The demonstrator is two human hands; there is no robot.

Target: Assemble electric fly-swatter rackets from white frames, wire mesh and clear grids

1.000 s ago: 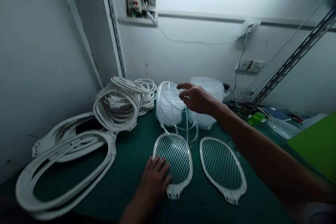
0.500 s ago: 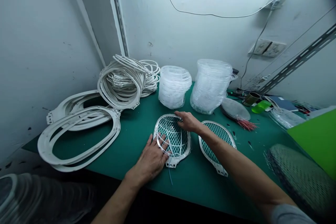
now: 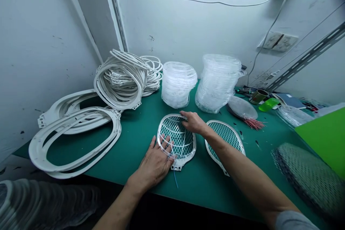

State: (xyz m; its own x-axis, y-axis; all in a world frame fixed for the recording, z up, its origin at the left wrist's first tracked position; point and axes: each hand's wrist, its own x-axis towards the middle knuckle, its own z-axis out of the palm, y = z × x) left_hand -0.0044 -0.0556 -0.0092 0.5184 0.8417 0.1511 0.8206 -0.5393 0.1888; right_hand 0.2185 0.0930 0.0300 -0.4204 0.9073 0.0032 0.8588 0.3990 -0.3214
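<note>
A white oval mosquito-swatter head with a metal mesh lies in front of me, its mounting tab toward me and a thin blue wire hanging by the tab. My left hand is at its lower left side; the rim crosses over the spread fingers and the thumb rests near the tab. At the far rim, my right hand grips the edge with thumb and fingers. Under my right forearm, partly hidden, lies a second meshed swatter head.
White frames are piled at the left, with loose ones nearer. Two stacks of clear plastic rings stand at the back. Mesh discs, red wires, a tin and a mesh stack occupy the right side of the green table.
The camera view has tilted down slightly. Both hands keep nearly the same place on the swatter head, with only a slight shift.
</note>
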